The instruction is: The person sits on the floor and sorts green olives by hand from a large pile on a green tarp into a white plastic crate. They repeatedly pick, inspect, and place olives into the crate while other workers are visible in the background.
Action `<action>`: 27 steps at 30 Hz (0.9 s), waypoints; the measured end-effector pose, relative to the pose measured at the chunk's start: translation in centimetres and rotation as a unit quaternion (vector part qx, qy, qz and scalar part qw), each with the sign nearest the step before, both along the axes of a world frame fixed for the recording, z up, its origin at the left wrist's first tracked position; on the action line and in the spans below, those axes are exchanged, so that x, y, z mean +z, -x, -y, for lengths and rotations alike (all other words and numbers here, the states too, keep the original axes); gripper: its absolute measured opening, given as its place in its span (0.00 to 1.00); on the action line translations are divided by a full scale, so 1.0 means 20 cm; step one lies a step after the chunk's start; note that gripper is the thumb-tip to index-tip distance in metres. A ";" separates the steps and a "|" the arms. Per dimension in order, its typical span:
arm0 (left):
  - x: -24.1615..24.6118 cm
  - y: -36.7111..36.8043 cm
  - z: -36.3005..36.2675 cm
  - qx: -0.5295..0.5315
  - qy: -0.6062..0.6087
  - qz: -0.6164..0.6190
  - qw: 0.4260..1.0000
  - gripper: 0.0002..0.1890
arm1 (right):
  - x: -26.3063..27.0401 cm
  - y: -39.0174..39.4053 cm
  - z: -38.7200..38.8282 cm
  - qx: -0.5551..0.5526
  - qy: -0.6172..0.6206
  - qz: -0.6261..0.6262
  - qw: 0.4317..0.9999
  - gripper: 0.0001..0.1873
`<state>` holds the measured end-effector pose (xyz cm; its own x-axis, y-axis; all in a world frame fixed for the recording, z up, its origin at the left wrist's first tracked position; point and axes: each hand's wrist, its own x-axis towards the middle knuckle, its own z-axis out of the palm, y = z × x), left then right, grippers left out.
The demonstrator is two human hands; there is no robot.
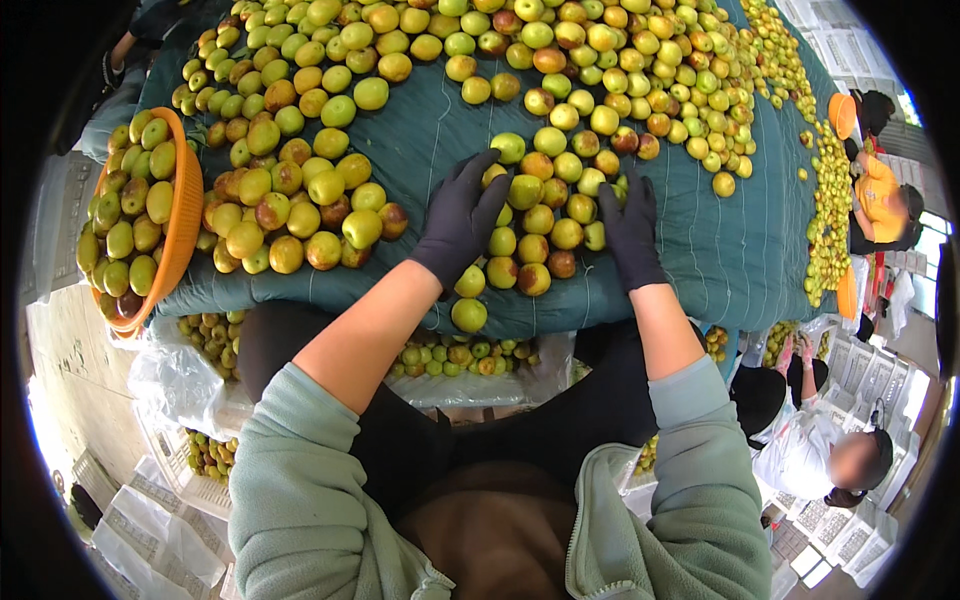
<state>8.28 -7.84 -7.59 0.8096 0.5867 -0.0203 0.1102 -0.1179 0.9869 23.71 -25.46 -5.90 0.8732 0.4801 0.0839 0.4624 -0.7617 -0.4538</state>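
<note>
My left hand [469, 214], in a dark glove, rests at the left side of a loose cluster of green and russet jujubes [538, 219] on a padded green cloth [405, 161]. Its thumb and fingers are spread, with one yellowish jujube [493, 175] between them. On the cluster's right side is my right hand [632, 229], gloved alike, fingers apart and curved around a jujube [620, 189] at the edge. Neither hand visibly lifts a fruit. Two jujubes [469, 315] lie near the cloth's front edge, below my left wrist.
An orange basket [187, 199] full of jujubes stands at the left edge. Larger heaps [300, 202] [660, 67] cover the left and back. Below the cloth's edge are fruit-filled, plastic-lined crates [457, 356]. Two people [799, 442] [881, 199] sit at the right, near stacked white crates [874, 375].
</note>
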 end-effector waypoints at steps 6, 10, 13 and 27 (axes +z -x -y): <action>0.01 0.05 0.01 -0.043 0.016 0.001 0.999 0.22 | -0.02 0.18 0.05 0.124 -0.067 -0.036 0.989 0.30; 0.06 0.09 0.02 -0.083 0.097 -0.051 0.991 0.23 | 0.06 0.25 0.01 0.118 -0.153 -0.165 0.967 0.26; 0.11 0.13 0.03 -0.099 0.152 -0.074 0.981 0.23 | 0.11 0.27 -0.02 0.117 -0.142 -0.227 0.956 0.24; 0.19 0.32 0.06 -0.155 0.291 -0.110 0.938 0.22 | 0.16 0.23 0.00 0.200 -0.113 -0.287 0.930 0.24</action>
<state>1.83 -9.02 -3.85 0.8780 0.1617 -0.4505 0.3681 0.3735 0.8515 19.11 -25.54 -2.63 0.5608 0.8027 -0.2032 0.3200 -0.4364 -0.8409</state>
